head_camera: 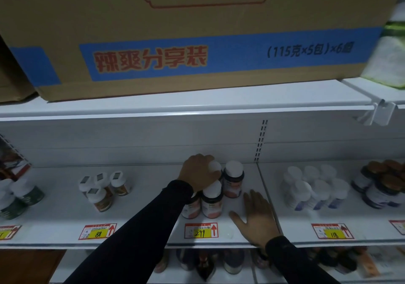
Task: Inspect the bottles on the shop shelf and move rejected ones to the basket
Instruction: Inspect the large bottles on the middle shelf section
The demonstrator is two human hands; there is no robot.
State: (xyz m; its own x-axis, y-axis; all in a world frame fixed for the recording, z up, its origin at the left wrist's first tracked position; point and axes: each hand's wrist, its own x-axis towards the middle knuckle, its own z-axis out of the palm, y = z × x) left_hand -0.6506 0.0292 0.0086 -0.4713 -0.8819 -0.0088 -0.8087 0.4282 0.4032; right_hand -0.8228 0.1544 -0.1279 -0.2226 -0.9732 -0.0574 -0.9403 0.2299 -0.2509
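On the white shelf [142, 220] stands a cluster of dark bottles with white caps and pink labels. My left hand [200, 172] reaches over the cluster and grips the white cap of a rear bottle [215, 166]. Two more pink-label bottles stand close by, one [233, 182] to its right and one [212, 200] in front. My right hand [256, 216] lies flat with spread fingers on the shelf, just right of the cluster, holding nothing. No basket is in view.
Amber bottles [103, 190] stand to the left, green ones [19, 198] at far left, white ones [315, 189] and purple-label ones [381, 187] to the right. Price tags [201, 230] line the shelf edge. A large cardboard box [197, 32] sits on the shelf above. More bottles fill the shelf below.
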